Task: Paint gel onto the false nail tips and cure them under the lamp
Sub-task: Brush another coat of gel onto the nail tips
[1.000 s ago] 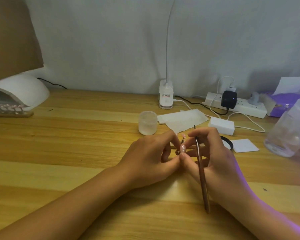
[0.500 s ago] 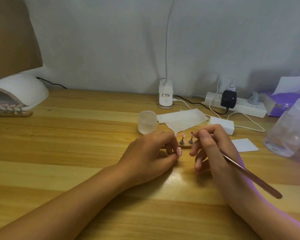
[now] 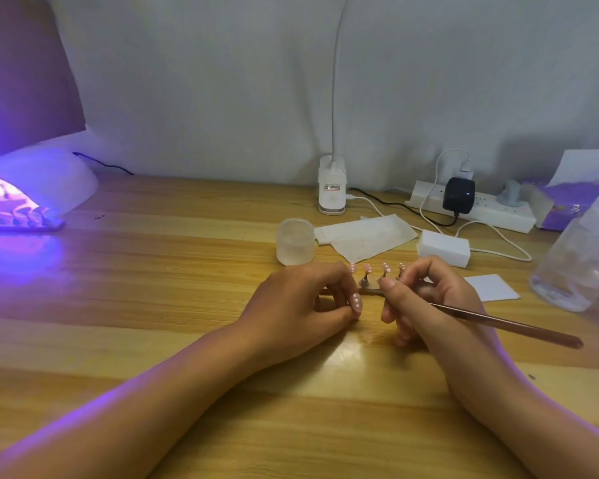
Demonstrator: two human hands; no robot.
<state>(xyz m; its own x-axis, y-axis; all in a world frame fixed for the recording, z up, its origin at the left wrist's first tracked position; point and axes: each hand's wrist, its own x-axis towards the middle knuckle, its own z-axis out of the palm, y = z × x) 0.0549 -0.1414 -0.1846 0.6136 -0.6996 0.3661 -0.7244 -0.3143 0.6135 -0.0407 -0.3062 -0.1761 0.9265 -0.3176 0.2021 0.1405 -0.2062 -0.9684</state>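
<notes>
Suggesting thin, even strokes: left hand [image 3: 308,300] pinches the dark metal strip [image 3: 369,291] holding pink false nail tips [image 3: 366,268] at tabletop [image 3: 187,305] centre, right hand [image 3: 433,299] at its 3 o'clock grips the slim rose-gold brush [image 3: 505,323].

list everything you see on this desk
curing lamp: 1, white, glowing purple, far left
rack of tips: 1, purple-lit, in lamp's mouth
nail tips: 4 visible, pink, front centre
holder strip: 1, dark, beneath them
jar: 1, frosted, centre
paper wipes: overlapping, pale, right of jar
desk lamp: 1, white, back centre
power strip: 1, white, back right
box: 1, white, before power strip
card: 1, white, right of tips
bottle: 1, clear, right edge
packet: 1, purple, far right
left hand: fingers curled at holder, grip unclear
right hand: holds copper brush
</notes>
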